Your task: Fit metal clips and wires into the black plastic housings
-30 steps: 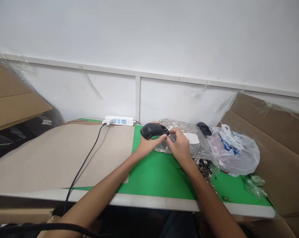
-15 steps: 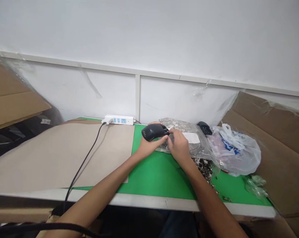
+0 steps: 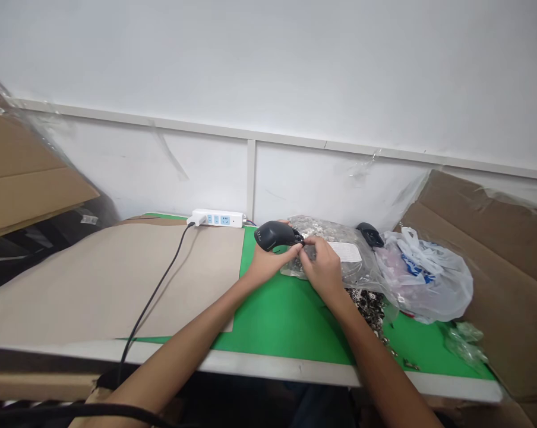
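Observation:
A black rounded device [image 3: 274, 235] with small light marks on its left end is held above the green mat [image 3: 290, 321]. My left hand [image 3: 268, 261] grips it from below, thumb along its near side. The fingertips of my right hand [image 3: 322, 261] are pinched at its narrow right end; whatever small piece they may hold is too small to make out. Behind my right hand lies a clear plastic bag [image 3: 370, 270] full of small metal parts, with a white label. Loose metal parts [image 3: 370, 309] are heaped beside my right forearm.
A white power strip [image 3: 224, 219] with a plugged-in black cable [image 3: 159, 285] is by the wall. Brown paper [image 3: 117, 279] covers the left side. Another black object [image 3: 370, 235] and a white plastic bag [image 3: 433, 279] are at right, near cardboard [image 3: 509, 285].
The view has shifted slightly, so the table and surroundings appear a little to the right and lower. Both hands remain on the black device with almost the same hold.

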The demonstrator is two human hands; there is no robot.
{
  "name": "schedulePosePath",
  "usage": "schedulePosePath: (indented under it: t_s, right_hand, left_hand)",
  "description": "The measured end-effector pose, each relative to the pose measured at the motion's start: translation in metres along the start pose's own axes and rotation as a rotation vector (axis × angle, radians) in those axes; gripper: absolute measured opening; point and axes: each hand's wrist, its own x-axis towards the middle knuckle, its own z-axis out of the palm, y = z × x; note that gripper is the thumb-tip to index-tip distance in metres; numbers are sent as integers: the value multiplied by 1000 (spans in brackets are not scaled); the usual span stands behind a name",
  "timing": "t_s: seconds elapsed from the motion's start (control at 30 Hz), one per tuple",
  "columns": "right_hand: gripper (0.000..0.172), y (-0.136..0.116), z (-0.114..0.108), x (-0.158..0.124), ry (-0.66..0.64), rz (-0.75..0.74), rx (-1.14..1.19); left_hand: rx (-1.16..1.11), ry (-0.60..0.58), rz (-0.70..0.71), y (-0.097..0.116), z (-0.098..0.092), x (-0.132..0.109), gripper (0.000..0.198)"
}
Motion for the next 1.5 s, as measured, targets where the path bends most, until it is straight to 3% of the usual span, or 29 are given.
schedulePosePath:
  t_s: [0.1, 0.2, 0.37, 0.5, 0.73, 0.9, 1.1, 1.5]
  right_hand:
    - [22, -3, 1, 1, 31, 45, 23]
    - [37, -6, 1, 2, 38, 68, 24]
    - [48, -8, 0, 2, 25, 34, 16]
    - [53, -10, -2, 3, 29, 19, 40]
    - [57, -12, -5, 3, 52, -45, 57]
    - [44, -18, -12, 11, 141, -276, 128]
    - [36, -25, -15, 12, 121, -394, 239]
    - [34, -29, -19, 14, 59, -334, 256]
  left_hand:
    - [-75, 19, -59, 1, 0, 2, 67]
    - [-298, 22, -192, 0, -2, 7, 65]
    - [-760, -102, -506, 0, -5, 13, 48]
    - [-956, -189, -656, 1, -10, 13, 41]
    - [-1081, -330, -698, -3, -20, 10, 55]
    - [-1056, -394, -722, -9, -16, 6, 58]
    - [-1114, -376, -756, -15, -8, -1, 46]
    - [-1121, -258, -788, -12, -4, -1, 32]
